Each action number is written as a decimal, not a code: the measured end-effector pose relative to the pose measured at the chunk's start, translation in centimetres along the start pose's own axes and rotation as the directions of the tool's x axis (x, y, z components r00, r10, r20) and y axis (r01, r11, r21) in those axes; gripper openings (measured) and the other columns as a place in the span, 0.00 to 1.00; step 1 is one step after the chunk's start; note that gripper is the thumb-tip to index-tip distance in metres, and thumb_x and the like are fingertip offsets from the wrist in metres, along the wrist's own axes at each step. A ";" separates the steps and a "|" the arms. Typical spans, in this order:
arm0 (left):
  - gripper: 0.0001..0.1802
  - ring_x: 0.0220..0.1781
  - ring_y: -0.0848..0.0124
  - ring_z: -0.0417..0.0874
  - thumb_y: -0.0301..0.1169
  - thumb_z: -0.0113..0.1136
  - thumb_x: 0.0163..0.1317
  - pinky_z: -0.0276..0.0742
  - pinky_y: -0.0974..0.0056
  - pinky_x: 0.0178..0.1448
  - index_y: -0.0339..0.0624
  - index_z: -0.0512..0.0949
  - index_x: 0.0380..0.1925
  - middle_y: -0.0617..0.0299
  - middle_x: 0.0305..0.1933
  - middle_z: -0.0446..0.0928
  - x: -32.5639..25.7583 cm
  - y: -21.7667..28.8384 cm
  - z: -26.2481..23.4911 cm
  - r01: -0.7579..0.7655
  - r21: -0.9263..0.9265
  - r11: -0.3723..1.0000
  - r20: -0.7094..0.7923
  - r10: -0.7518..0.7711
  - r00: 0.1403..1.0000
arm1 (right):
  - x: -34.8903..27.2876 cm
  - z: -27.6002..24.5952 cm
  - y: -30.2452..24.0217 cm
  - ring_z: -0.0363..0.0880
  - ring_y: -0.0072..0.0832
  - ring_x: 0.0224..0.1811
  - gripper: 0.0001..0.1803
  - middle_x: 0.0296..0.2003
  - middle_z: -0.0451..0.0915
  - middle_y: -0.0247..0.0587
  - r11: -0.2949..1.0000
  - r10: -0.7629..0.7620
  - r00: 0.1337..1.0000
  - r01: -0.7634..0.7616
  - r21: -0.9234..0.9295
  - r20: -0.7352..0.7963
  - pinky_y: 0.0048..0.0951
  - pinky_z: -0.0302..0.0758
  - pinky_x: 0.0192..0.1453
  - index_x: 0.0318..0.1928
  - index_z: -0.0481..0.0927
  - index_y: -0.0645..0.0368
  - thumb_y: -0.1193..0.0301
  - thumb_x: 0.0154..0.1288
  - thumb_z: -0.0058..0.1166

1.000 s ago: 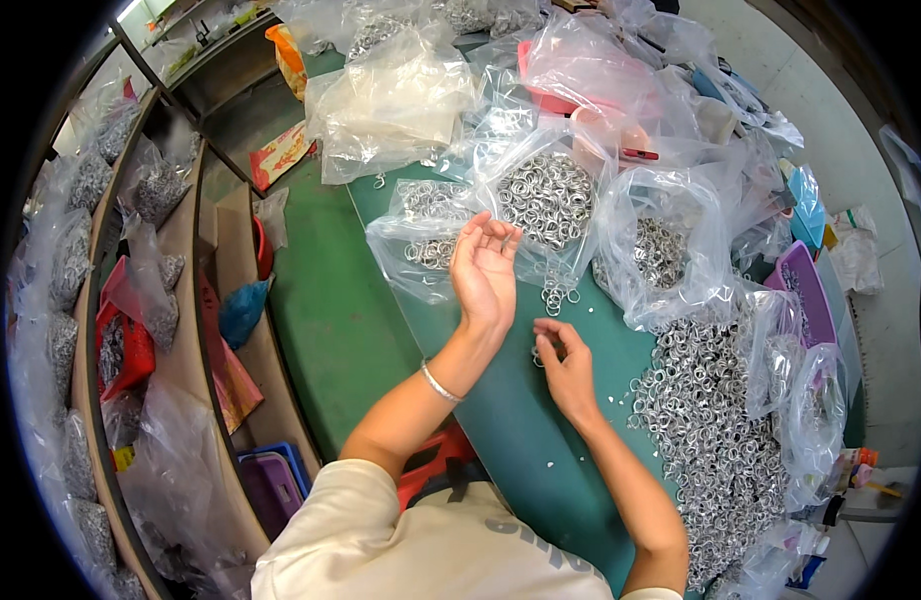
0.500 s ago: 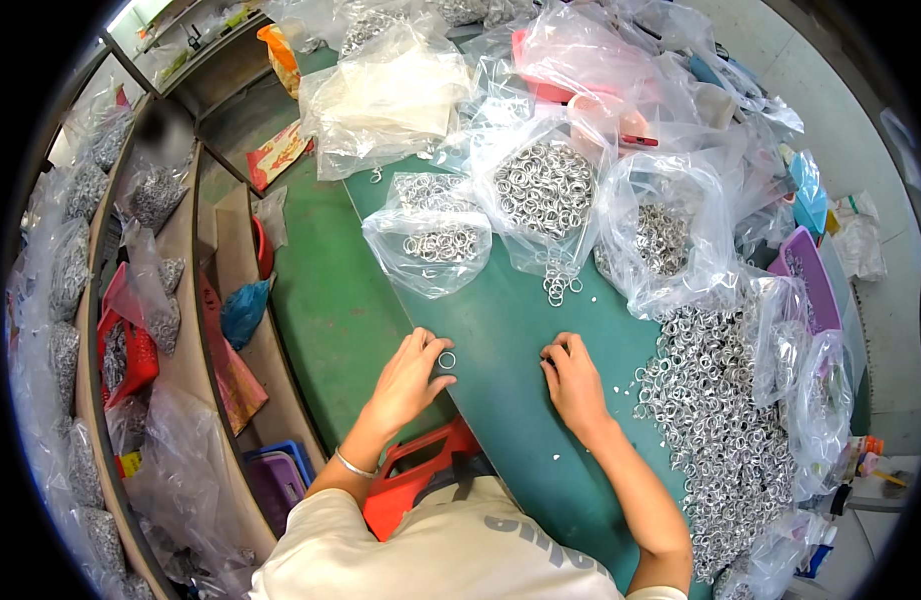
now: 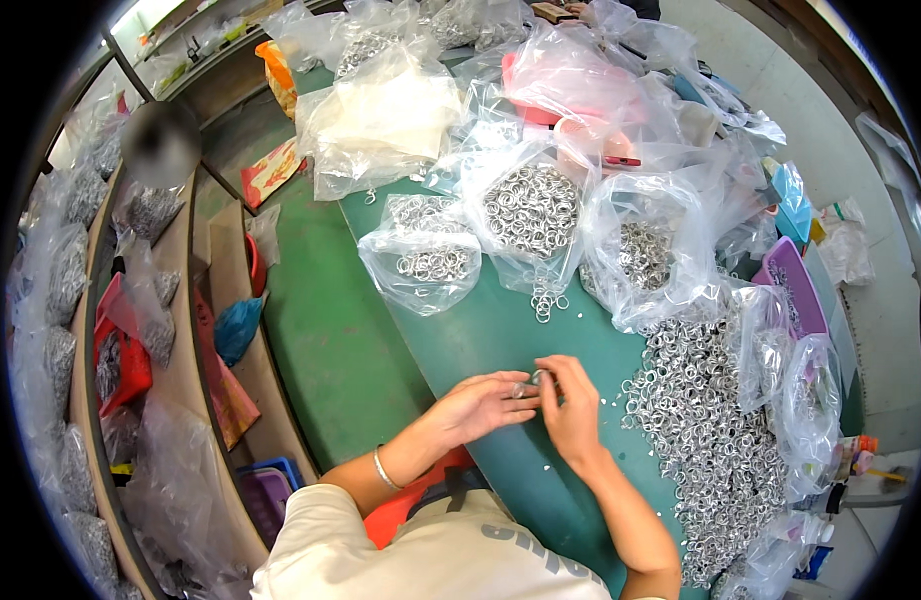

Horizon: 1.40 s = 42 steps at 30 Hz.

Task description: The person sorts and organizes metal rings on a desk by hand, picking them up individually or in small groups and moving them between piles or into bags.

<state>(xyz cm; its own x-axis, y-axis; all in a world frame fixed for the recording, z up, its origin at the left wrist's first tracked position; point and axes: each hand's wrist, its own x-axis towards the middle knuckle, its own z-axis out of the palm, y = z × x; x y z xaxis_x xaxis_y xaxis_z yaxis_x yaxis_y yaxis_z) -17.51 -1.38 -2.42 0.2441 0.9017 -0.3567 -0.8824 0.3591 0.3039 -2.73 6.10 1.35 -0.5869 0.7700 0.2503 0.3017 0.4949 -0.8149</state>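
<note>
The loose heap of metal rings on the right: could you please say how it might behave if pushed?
The heap of metal rings would probably spread, since they lie loose. Their shine suggests they may slide easily; their metallic look suggests stiffness.

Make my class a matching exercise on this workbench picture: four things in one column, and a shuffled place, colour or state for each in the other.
Column one
1. heap of metal rings
2. bracelet
3. left hand
4. tabletop

Column two
A. worn on the left arm
B. dark green
C. lying on the table's right side
D. close beside the right hand

Right pairs: 1-C, 2-A, 3-D, 4-B
</note>
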 end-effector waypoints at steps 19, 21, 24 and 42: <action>0.25 0.70 0.58 0.58 0.27 0.51 0.65 0.64 0.53 0.66 0.35 0.62 0.62 0.52 0.69 0.55 7.7 9.3 8.4 -0.491 0.696 0.523 0.085 0.619 0.780 | -7.5 -4.3 1.2 0.75 0.31 0.38 0.12 0.48 0.71 0.46 0.975 0.218 0.961 -0.222 0.000 -0.172 0.26 0.72 0.38 0.44 0.77 0.63 0.81 0.59 0.54; 0.20 0.69 0.61 0.60 0.26 0.51 0.65 0.65 0.58 0.65 0.35 0.68 0.57 0.53 0.67 0.60 6.3 6.7 6.6 -0.469 0.742 0.479 0.127 0.587 0.800 | -9.5 -4.4 2.1 0.74 0.30 0.38 0.11 0.46 0.73 0.44 0.977 0.195 0.958 -0.209 -0.043 -0.212 0.25 0.72 0.38 0.42 0.78 0.64 0.82 0.58 0.53; 0.18 0.68 0.58 0.62 0.25 0.53 0.63 0.65 0.58 0.66 0.33 0.70 0.54 0.50 0.65 0.63 4.1 3.2 5.2 -0.297 0.915 0.275 0.207 0.311 0.927 | -11.0 -5.4 2.0 0.73 0.38 0.42 0.10 0.42 0.75 0.45 0.963 0.120 0.958 -0.176 -0.204 -0.259 0.31 0.71 0.47 0.40 0.79 0.64 0.81 0.56 0.55; 0.34 0.63 0.39 0.59 0.45 0.58 0.59 0.52 0.39 0.67 0.34 0.65 0.59 0.33 0.57 0.61 15.1 3.0 0.0 0.156 0.636 -0.756 0.475 0.542 0.694 | -13.8 -6.3 1.3 0.73 0.41 0.44 0.10 0.41 0.76 0.46 0.958 0.207 0.934 -0.254 -0.135 -0.289 0.34 0.70 0.49 0.39 0.79 0.64 0.82 0.55 0.55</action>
<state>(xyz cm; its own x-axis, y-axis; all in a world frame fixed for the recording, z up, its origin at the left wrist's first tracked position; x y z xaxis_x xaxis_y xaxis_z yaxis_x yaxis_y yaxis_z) -16.45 13.33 -6.94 -0.1181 0.9342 0.3366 0.9608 0.0218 0.2765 10.50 -1.29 0.15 -0.2686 0.9387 0.2160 0.5400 0.3324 -0.7732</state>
